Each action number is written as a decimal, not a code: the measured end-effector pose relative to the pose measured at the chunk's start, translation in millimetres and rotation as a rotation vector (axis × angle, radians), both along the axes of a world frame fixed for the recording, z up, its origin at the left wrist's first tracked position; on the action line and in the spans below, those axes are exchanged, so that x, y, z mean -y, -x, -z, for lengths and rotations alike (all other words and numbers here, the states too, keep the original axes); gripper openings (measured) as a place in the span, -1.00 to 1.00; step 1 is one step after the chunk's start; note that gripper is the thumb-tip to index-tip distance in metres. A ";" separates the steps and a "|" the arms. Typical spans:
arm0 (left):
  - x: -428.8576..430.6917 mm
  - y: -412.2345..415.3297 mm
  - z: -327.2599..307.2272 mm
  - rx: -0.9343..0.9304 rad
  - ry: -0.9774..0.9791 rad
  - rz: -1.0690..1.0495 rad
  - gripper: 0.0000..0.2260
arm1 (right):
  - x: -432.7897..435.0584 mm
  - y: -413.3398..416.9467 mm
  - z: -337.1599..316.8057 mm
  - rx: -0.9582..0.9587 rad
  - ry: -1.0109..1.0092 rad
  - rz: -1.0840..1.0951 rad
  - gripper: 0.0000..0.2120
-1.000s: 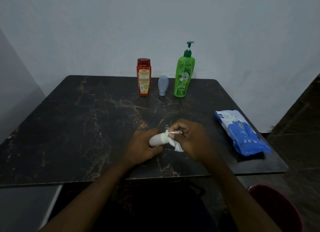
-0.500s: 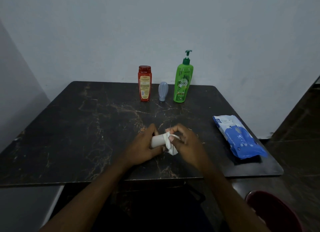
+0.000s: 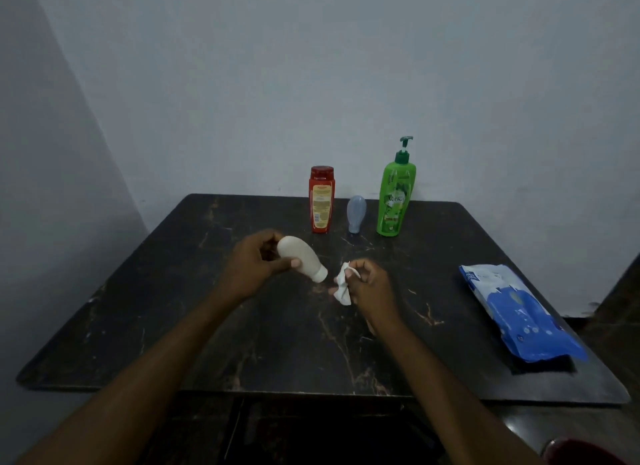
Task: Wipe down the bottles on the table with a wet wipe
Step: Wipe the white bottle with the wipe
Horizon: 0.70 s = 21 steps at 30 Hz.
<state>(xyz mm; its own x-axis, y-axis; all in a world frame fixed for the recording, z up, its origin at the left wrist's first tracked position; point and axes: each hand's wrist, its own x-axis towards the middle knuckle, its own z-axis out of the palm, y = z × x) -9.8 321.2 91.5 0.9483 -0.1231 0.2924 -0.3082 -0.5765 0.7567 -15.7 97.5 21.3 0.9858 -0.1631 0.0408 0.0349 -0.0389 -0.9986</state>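
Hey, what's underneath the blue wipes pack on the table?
Under the wipes pack, a black patch shows at its near end on the table: shadow or object, can't tell. The rest is covered.

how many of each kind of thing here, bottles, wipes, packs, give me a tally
bottles: 4 (red bottle, pale blue bottle and green pump bottle standing at the back; white bottle held in the left hand)
loose wipes: 1 (white wipe pinched in the right hand)
wipe packs: 1 (blue pack on the table's right side)
total: 6
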 end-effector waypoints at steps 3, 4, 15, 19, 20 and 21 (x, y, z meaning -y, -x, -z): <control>-14.9 -19.2 -11.6 0.063 -0.053 -0.006 -0.69 | -5.1 -27.3 5.5 0.042 0.098 0.034 -0.90; -19.7 -27.3 -14.6 0.081 -0.074 -0.008 -0.70 | -5.9 -36.4 6.6 0.036 0.131 0.048 -0.89; -28.7 -125.2 -27.1 0.058 -0.170 -0.083 -0.74 | -21.8 -121.3 19.4 0.085 0.288 -0.005 -0.84; -22.5 -158.5 -20.1 0.045 -0.218 -0.104 -0.75 | -23.1 -133.3 21.7 0.112 0.295 0.055 -0.85; -22.3 -165.0 -18.6 0.040 -0.227 -0.105 -0.75 | -23.2 -133.7 22.6 0.110 0.290 0.048 -0.85; -22.2 -171.8 -16.6 0.037 -0.237 -0.104 -0.74 | -22.8 -135.4 25.0 0.104 0.283 0.041 -0.85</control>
<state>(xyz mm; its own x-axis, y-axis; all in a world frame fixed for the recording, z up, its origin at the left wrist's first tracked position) 162.0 343.4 108.1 0.9488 -0.0950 0.3013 -0.2628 -0.7666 0.5859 119.8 120.3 -3.7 0.9667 -0.1708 0.1907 0.1290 -0.3185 -0.9391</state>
